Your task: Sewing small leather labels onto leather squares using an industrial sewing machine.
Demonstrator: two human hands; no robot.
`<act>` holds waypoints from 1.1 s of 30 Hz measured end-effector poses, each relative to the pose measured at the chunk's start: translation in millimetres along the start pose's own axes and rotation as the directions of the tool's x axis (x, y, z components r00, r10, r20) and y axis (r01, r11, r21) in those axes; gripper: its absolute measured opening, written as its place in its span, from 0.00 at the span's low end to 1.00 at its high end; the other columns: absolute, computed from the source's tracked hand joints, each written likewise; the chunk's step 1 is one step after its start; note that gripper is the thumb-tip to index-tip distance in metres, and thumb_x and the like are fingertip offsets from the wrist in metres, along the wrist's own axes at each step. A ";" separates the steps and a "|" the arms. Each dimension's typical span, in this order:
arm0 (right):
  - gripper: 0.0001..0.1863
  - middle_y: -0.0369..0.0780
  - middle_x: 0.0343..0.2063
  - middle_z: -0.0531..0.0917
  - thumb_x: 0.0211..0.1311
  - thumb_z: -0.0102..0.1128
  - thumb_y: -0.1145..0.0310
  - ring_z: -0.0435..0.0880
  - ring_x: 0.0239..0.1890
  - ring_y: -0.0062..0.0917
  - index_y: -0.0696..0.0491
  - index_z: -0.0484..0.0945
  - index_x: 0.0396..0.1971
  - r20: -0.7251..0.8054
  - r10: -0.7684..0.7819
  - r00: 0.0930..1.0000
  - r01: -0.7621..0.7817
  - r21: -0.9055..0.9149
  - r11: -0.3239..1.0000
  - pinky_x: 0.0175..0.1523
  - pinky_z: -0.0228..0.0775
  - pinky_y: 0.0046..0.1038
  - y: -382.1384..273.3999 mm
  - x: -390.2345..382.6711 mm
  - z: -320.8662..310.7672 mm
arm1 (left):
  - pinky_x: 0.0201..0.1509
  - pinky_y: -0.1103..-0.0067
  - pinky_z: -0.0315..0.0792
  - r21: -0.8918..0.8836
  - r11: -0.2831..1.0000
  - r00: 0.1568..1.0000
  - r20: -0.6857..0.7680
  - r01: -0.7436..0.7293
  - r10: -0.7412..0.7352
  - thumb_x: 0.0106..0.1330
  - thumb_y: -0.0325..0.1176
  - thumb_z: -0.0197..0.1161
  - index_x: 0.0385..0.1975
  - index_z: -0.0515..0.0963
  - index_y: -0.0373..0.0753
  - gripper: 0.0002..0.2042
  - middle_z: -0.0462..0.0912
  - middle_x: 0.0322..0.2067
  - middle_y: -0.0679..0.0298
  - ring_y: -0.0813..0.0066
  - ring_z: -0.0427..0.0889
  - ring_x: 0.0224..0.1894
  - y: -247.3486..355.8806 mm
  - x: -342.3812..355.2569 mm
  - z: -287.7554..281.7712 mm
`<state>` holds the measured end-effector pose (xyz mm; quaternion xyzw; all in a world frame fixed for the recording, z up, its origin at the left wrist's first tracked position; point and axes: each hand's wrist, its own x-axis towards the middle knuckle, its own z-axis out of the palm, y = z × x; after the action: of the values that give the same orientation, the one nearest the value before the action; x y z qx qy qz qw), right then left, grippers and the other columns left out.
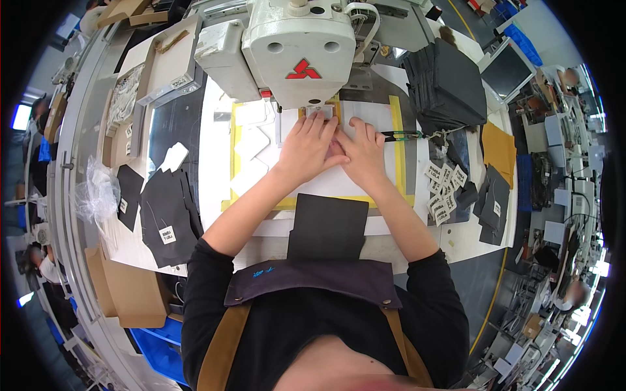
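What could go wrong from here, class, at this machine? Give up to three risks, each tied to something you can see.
1. The left grip has fingertips close to the underside of the machine; they might be pinched if it moved.
2. The green-handled tool lies just beside the right grip and could get knocked.
3. The labels are loosely piled near the right forearm, so a sweep might scatter them.

Bare hands (pixel 305 148): two. White sewing machine (pixel 293 58): one. Green-and-black hand tool (pixel 405 135): one. White square labels (pixel 442 215), right pile: at least six, overlapping.
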<state>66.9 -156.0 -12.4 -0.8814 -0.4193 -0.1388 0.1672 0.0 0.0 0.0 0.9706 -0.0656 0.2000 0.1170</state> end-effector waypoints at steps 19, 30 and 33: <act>0.17 0.38 0.48 0.71 0.59 0.59 0.59 0.68 0.49 0.30 0.37 0.78 0.49 -0.006 -0.012 1.000 0.012 -0.019 1.000 0.49 0.54 0.35 1.1 2.0 -1.3 | 0.53 0.67 0.64 0.032 0.999 0.993 -0.110 -0.041 0.044 0.51 0.66 0.61 0.48 0.70 0.32 0.40 0.77 0.36 0.49 0.55 0.75 0.45 -2.2 10.0 7.3; 0.15 0.38 0.48 0.71 0.59 0.59 0.59 0.68 0.49 0.29 0.36 0.78 0.47 -0.006 0.008 1.000 -0.009 -0.030 1.000 0.50 0.54 0.35 1.2 0.4 -0.6 | 0.53 0.68 0.64 -0.004 1.000 1.000 -0.008 -0.006 0.006 0.51 0.65 0.62 0.50 0.70 0.32 0.40 0.78 0.38 0.47 0.55 0.77 0.42 -0.2 14.4 1.6; 0.16 0.38 0.49 0.71 0.59 0.59 0.59 0.69 0.49 0.29 0.36 0.78 0.48 -0.028 0.002 1.000 -0.004 -0.050 0.999 0.50 0.54 0.36 0.5 -0.8 -0.3 | 0.52 0.68 0.64 -0.021 1.000 1.000 0.002 -0.005 0.005 0.50 0.65 0.63 0.49 0.70 0.32 0.40 0.78 0.38 0.48 0.56 0.77 0.42 -1.7 13.7 2.3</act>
<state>66.7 -157.0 -12.5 -0.8840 -0.4121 -0.1614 0.1509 13.6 -0.1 3.2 0.9694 -0.0702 0.1984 0.1266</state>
